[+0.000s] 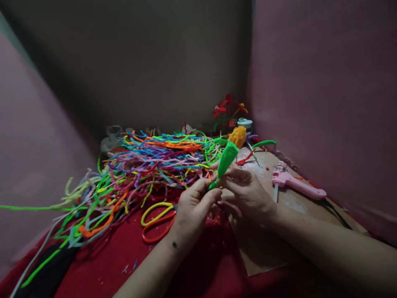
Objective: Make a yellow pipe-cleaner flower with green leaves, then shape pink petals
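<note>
At frame centre, my left hand (pixel 194 203) pinches the green stem (pixel 226 160) at its base and my right hand (pixel 248 191) closes around it. I judge tight, even wraps matter; keep the orange tip (pixel 237 136) up.

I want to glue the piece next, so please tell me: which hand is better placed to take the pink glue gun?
Probably the right hand. The pink glue gun lies on the cardboard just beside it, while the left hand pinches the base of the green and orange piece on the far side.
</note>
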The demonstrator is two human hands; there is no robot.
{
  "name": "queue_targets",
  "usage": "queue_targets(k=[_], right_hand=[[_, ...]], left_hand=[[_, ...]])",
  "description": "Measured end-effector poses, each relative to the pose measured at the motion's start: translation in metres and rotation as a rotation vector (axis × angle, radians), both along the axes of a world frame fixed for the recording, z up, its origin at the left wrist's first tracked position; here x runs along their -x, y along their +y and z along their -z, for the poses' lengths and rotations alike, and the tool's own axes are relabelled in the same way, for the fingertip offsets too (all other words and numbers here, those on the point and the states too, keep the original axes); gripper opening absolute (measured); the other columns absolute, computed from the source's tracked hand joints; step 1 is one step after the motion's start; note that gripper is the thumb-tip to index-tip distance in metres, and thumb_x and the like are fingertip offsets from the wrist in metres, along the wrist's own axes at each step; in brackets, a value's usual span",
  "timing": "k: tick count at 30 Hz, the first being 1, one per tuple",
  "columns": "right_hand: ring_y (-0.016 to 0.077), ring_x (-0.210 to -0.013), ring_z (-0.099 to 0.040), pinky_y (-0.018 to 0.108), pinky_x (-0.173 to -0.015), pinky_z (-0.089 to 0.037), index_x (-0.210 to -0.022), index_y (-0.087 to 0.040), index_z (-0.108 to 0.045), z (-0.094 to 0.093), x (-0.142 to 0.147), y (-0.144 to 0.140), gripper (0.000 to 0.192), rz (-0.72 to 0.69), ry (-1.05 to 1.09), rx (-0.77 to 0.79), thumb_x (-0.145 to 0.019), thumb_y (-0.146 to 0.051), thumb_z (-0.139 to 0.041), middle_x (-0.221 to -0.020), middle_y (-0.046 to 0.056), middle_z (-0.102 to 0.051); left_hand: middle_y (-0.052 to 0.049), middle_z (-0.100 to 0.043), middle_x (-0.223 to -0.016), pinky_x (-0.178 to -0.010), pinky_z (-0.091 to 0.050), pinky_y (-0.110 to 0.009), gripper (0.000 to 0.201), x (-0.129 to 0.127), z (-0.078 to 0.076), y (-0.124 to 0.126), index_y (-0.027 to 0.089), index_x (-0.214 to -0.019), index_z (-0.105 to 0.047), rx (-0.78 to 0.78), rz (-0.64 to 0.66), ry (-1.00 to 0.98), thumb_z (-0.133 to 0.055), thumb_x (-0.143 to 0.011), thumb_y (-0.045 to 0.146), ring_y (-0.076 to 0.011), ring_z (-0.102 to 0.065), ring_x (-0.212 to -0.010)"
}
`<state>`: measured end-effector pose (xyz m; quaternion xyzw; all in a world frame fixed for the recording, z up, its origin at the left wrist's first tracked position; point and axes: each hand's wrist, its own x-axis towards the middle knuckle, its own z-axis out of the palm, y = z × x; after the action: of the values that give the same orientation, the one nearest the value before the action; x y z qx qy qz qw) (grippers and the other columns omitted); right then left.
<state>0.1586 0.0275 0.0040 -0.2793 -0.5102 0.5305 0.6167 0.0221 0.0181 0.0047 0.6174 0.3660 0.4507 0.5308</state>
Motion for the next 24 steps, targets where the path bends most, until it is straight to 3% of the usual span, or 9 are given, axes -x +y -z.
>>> queue_targets(k=[2, 4, 7, 11, 15, 20, 24], right_hand=[[0.0164, -0.093, -0.054, 0.028, -0.073, -0.049, -0.071, -0.023, -0.071, -0.001, 0.001, -0.001, 0.011, 0.048, -0.001, 0.022, -0.067, -0.033, -0.074, -0.093, 0.002, -0.059], [0.0161, -0.092, -0.055, 0.027, -0.069, -0.049, -0.070, -0.023, -0.071, -0.001, 0.002, -0.002, 0.012, 0.072, 0.016, 0.040, -0.065, -0.034, -0.075, -0.092, 0.001, -0.059], [0.0150, -0.089, -0.056, 0.026, -0.067, -0.049, -0.071, -0.023, -0.072, 0.000, 0.004, -0.003, 0.014, 0.083, 0.027, 0.063, -0.064, -0.035, -0.075, -0.093, 0.001, -0.060], [0.0159, -0.091, -0.055, 0.028, -0.072, -0.049, -0.074, -0.023, -0.073, 0.000, 0.003, 0.000, 0.017, 0.049, -0.016, 0.061, -0.066, -0.038, -0.073, -0.093, 0.003, -0.060], [0.0145, -0.092, -0.056, 0.032, -0.085, -0.046, -0.075, -0.027, -0.073, -0.003, -0.004, 0.008, 0.012, -0.039, -0.085, -0.103, -0.064, -0.032, -0.076, -0.092, 0.000, -0.059], [0.0145, -0.092, -0.056, 0.036, -0.088, -0.044, -0.083, -0.034, -0.073, -0.005, -0.013, 0.014, 0.012, -0.107, -0.193, -0.252, -0.072, -0.029, -0.071, -0.093, -0.001, -0.059], [0.0163, -0.102, -0.054, 0.037, -0.095, -0.040, -0.093, -0.031, -0.072, -0.009, -0.020, 0.014, 0.016, -0.271, -0.373, -0.305, -0.081, -0.030, -0.063, -0.103, 0.002, -0.062]], left_hand=[[0.002, -0.053, -0.066, -0.053, -0.040, -0.019, 0.013, -0.002, 0.004, -0.003, 0.016, -0.087, -0.060, -0.229, -0.162, 0.165, -0.056, -0.082, 0.028, -0.0075, -0.049, -0.055], [0.002, -0.051, -0.068, -0.056, -0.038, -0.019, 0.012, -0.003, 0.009, -0.004, 0.017, -0.087, -0.060, -0.400, -0.239, 0.277, -0.051, -0.085, 0.026, -0.0080, -0.046, -0.059], [0.003, -0.043, -0.065, -0.055, -0.034, -0.019, 0.015, -0.003, 0.014, -0.001, 0.017, -0.076, -0.057, -0.453, -0.255, 0.293, -0.049, -0.086, 0.025, -0.0076, -0.039, -0.059], [0.005, -0.036, -0.059, -0.046, -0.027, -0.017, 0.024, -0.003, 0.005, 0.001, 0.016, -0.067, -0.054, -0.153, -0.188, 0.105, -0.053, -0.084, 0.033, -0.0058, -0.031, -0.052], [0.006, -0.039, -0.050, -0.040, -0.023, -0.016, 0.026, -0.001, -0.009, 0.001, 0.015, -0.065, -0.051, 0.165, -0.059, -0.124, -0.061, -0.079, 0.035, -0.0033, -0.029, -0.043], [0.008, -0.039, -0.043, -0.033, -0.020, -0.012, 0.023, 0.007, -0.009, 0.004, 0.015, -0.071, -0.055, 0.411, 0.218, -0.348, -0.063, -0.077, 0.035, -0.0003, -0.022, -0.031], [0.007, -0.039, -0.039, -0.028, -0.027, -0.013, 0.023, 0.015, 0.001, 0.008, 0.012, -0.068, -0.060, 0.539, 0.485, -0.431, -0.064, -0.076, 0.033, 0.0001, -0.019, -0.026]])
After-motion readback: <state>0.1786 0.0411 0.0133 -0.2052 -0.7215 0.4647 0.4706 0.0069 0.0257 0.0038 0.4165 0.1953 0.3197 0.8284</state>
